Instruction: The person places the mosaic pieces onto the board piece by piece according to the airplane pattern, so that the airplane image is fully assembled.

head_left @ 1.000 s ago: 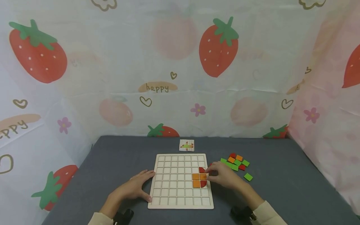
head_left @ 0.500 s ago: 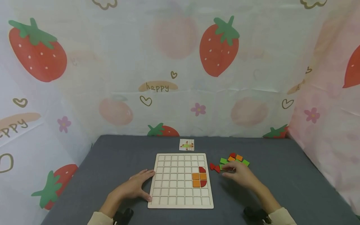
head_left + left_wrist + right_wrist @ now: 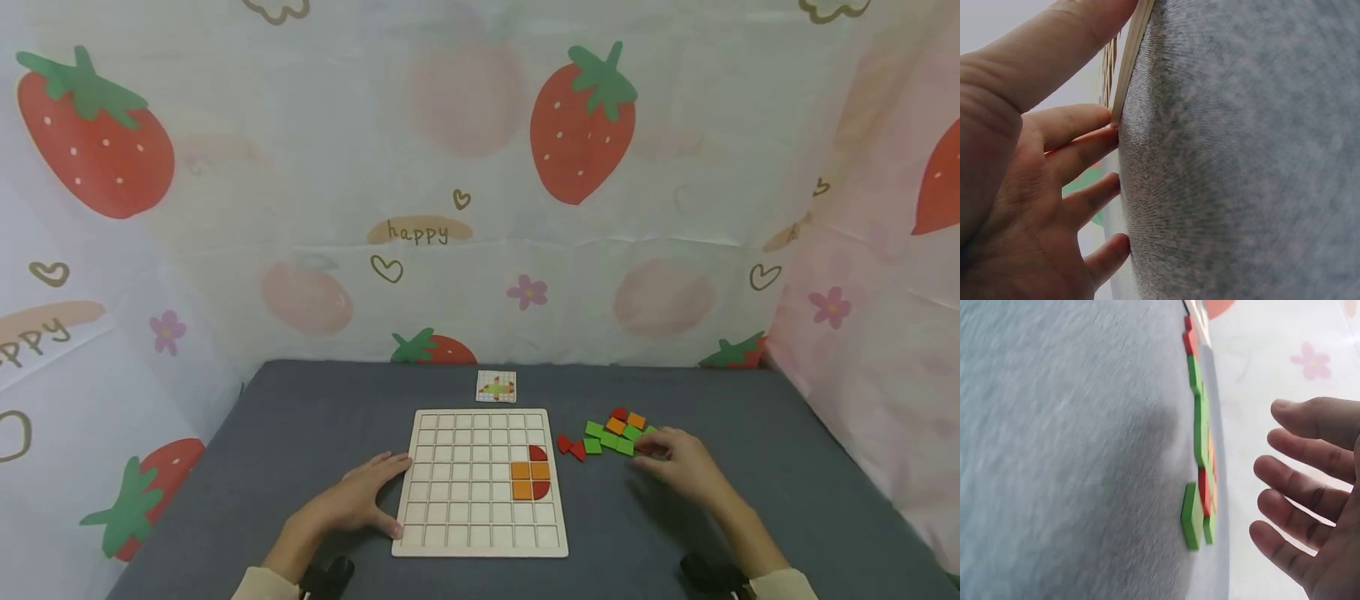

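A pale wooden grid board [image 3: 459, 508] lies on the table. On its right side sit three orange square tiles [image 3: 521, 490] and two red rounded tiles [image 3: 537, 453]. My left hand [image 3: 348, 498] rests at the board's left edge, thumb and fingers spread and touching it; the left wrist view shows the fingertips against the wooden rim [image 3: 1129, 72]. Over the right side of the loose tiles hovers my right hand [image 3: 684, 467]. In the right wrist view its fingers [image 3: 1297, 481] are loosely bent, with nothing between them, apart from the green tiles [image 3: 1192, 515].
Right of the board lies a loose group of green tiles [image 3: 609, 439], with orange tiles [image 3: 636, 420] and red ones [image 3: 564, 444] among them. A small pattern card [image 3: 496, 387] lies behind the board. A strawberry-print cloth [image 3: 450, 283] hangs behind the table.
My right hand has left the board's right edge and moved right, across the loose tiles to their right side. My left hand and the board stay in place.
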The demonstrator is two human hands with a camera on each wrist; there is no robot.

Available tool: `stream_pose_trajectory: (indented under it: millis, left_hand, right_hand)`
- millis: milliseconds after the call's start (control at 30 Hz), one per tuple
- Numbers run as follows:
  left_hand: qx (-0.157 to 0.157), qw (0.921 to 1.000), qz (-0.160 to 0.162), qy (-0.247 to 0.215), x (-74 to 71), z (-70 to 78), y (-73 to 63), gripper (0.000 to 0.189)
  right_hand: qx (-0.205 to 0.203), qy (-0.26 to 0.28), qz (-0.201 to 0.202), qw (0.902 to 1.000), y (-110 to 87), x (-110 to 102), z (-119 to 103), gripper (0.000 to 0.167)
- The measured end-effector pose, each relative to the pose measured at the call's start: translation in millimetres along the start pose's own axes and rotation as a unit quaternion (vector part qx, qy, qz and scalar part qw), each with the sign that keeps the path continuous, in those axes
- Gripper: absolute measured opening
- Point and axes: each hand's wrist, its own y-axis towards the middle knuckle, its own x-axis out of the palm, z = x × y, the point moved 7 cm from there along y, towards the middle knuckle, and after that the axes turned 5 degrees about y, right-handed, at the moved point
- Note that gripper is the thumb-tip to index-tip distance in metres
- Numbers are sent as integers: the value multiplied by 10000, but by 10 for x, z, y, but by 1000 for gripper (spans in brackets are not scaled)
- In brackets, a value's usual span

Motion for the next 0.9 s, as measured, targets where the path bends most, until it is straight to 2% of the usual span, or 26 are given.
stream_pose_trajectory:
  millis: [200, 500, 900]
  left_hand:
    - [3, 10000, 6, -12, -8, 1, -6, 105]
    - [126, 9999, 101, -47, -25, -7, -14, 105]
    - [84, 9999, 48, -32, -5, -1, -1, 106]
  right_hand:
    - [358, -134, 20, 9993, -60, -53, 98, 26]
    - [558, -608, 12, 9966, -78, -77, 142, 25]
    - [971, -846, -395, 9909, -72, 1, 266, 27]
